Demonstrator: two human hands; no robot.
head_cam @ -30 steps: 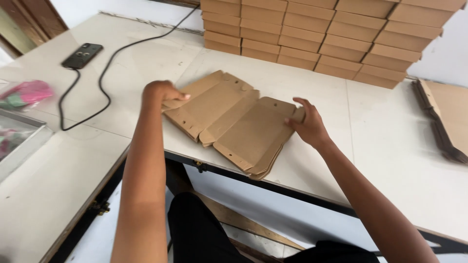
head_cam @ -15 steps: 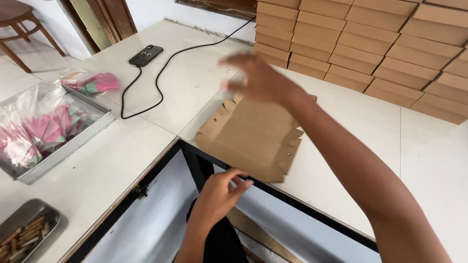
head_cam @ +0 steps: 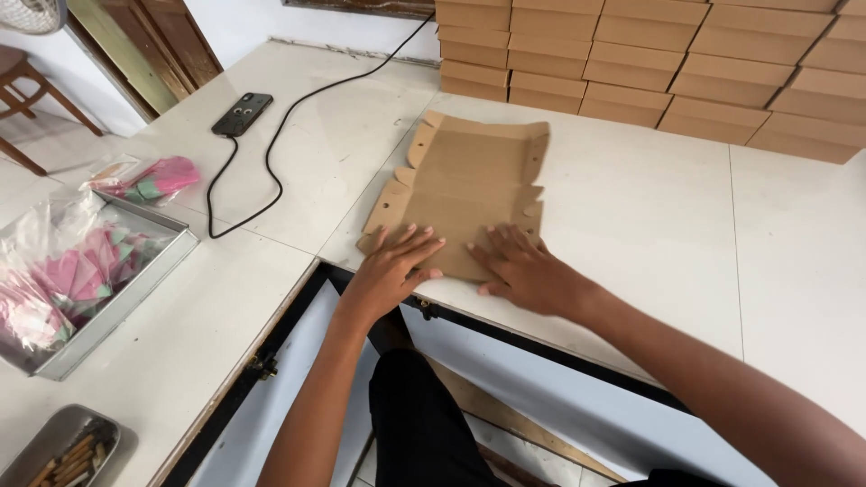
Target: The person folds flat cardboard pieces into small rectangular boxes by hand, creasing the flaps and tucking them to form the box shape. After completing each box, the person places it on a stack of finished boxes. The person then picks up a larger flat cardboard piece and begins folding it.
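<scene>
Two hands press flat on the brown cardboard blank point(head_cam: 465, 194) lying unfolded at the white table's point(head_cam: 649, 216) near edge: left hand point(head_cam: 394, 267) and right hand point(head_cam: 523, 267), fingers spread, gripping nothing. Stacked cardboard boxes point(head_cam: 649, 68) sit behind.

**Where everything sits on our table**

In the middle of the frame we have a flat cardboard sheet point(head_cam: 469, 194) lying on the table point(head_cam: 649, 225), its near edge close to the table's front edge. Our left hand point(head_cam: 392, 266) and right hand point(head_cam: 523, 269) rest side by side on its near end. Behind it, along the top of the frame, stand the stacked boxes point(head_cam: 649, 63). At upper left lies a phone point(head_cam: 242, 114), with a cable point(head_cam: 271, 171) running from it. At left sits a tray point(head_cam: 86, 271); a smaller tin point(head_cam: 63, 451) lies at lower left.
</scene>
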